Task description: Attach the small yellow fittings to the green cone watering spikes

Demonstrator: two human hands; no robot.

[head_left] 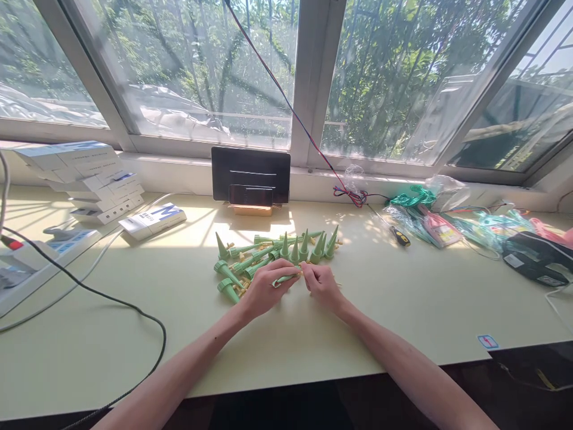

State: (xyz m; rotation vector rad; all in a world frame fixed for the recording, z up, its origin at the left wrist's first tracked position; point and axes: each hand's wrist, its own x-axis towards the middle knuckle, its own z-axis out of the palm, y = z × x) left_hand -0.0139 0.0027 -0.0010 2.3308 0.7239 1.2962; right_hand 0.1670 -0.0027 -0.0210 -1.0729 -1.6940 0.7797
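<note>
In the head view, my left hand [269,286] is closed around a green plant watering spike [286,278], mostly hidden by the fingers. My right hand [321,284] meets it from the other side, its thumb and finger pinched at a small yellow valve piece [301,273] on the spike's end. Just beyond my hands lies a pile of similar green spikes [257,257] with yellow valve pieces. Several cone-shaped spikes [304,243] stand upright at the pile's back and right. Others [228,290] lie on their sides near my left wrist.
A dark tablet [250,170] and a phone [250,195] lean on a stand at the back of the pale table [385,322]. Stacked white boxes [96,179], a power strip [67,248] and cables are at left. Plastic bags [443,230] and a yellow-black tool [400,236] lie at right.
</note>
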